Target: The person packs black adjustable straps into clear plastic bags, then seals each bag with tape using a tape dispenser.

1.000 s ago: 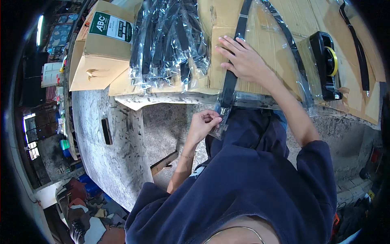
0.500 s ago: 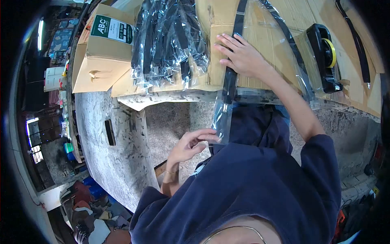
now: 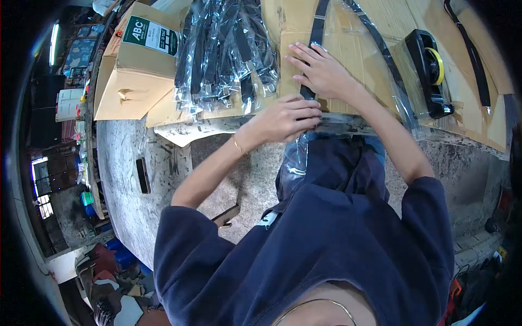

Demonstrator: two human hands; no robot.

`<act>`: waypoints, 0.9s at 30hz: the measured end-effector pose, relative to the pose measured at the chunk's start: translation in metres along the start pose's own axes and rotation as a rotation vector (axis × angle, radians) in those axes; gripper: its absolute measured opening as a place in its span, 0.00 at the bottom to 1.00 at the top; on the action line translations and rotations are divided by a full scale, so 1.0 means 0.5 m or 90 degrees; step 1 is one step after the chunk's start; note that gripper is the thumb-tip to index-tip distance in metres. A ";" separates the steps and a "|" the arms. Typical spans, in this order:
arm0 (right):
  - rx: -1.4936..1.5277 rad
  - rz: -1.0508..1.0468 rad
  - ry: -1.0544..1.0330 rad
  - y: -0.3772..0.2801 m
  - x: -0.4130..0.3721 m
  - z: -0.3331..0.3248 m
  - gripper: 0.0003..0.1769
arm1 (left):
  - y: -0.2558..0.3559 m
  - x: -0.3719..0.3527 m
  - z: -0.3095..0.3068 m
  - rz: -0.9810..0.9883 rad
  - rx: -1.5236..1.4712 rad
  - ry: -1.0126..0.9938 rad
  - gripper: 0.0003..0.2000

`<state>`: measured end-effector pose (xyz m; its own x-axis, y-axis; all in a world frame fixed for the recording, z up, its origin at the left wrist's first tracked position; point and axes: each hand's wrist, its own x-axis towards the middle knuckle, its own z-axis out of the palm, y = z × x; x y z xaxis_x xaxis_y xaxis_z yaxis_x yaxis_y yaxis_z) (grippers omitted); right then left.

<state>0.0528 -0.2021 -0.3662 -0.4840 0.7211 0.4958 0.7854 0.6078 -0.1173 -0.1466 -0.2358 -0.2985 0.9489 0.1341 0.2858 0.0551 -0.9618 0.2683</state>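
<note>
Left hand (image 3: 285, 118) has come up from below the surface (image 3: 163, 163) edge and now curls shut around the belt (image 3: 316, 30) and its clear sleeve (image 3: 296, 160), centre frame. Right hand (image 3: 322, 70) lies open, flat, pinning the belt to the cardboard. Looks like mid-bagging to me. I'd say the next bit needs that pin kept firm and a straight pull on the sleeve.
</note>
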 end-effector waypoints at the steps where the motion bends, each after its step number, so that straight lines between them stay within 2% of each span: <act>1: 0.006 0.002 -0.005 0.000 0.001 -0.003 0.26 | -0.024 -0.004 0.013 0.015 0.008 -0.029 0.11; 3: 0.014 0.006 -0.012 -0.001 -0.002 -0.003 0.26 | -0.033 -0.013 0.029 0.030 0.013 -0.060 0.12; 9: 0.022 -0.027 -0.024 0.025 0.019 0.004 0.26 | -0.043 -0.020 0.050 -0.029 0.015 -0.027 0.17; 12: 0.023 -0.056 -0.048 0.051 0.041 -0.002 0.26 | -0.058 -0.006 0.052 -0.083 0.038 -0.078 0.22; 15: 0.032 -0.086 -0.073 0.076 0.052 0.005 0.25 | -0.066 0.005 0.046 -0.105 0.024 -0.099 0.22; 18: 0.030 -0.099 -0.033 0.077 0.059 -0.005 0.22 | -0.064 0.011 0.042 -0.088 0.069 -0.128 0.23; 19: 0.028 -0.094 0.023 0.074 0.055 -0.014 0.21 | -0.062 0.011 0.040 -0.075 0.110 -0.132 0.24; 20: 0.026 -0.088 0.078 0.064 0.053 -0.032 0.20 | -0.062 0.012 0.037 -0.074 0.109 -0.131 0.24; 21: 0.024 -0.088 0.075 0.051 0.041 -0.056 0.20 | -0.063 0.012 0.035 -0.076 0.114 -0.135 0.24; 23: 0.106 -0.002 0.107 0.001 -0.020 -0.109 0.20 | -0.061 0.003 0.047 -0.088 0.108 -0.133 0.24; 25: 0.220 0.009 0.086 -0.086 -0.107 -0.133 0.23 | -0.073 -0.005 0.057 -0.066 0.134 -0.111 0.23; 27: 0.174 -0.037 0.003 -0.156 -0.170 -0.143 0.25 | -0.075 -0.004 0.053 -0.055 0.137 -0.114 0.23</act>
<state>0.0604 -0.3347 -0.3379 -0.5224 0.6813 0.5127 0.6229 0.7155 -0.3162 -0.1423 -0.2066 -0.3336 0.9764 0.1922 0.0984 0.1849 -0.9796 0.0785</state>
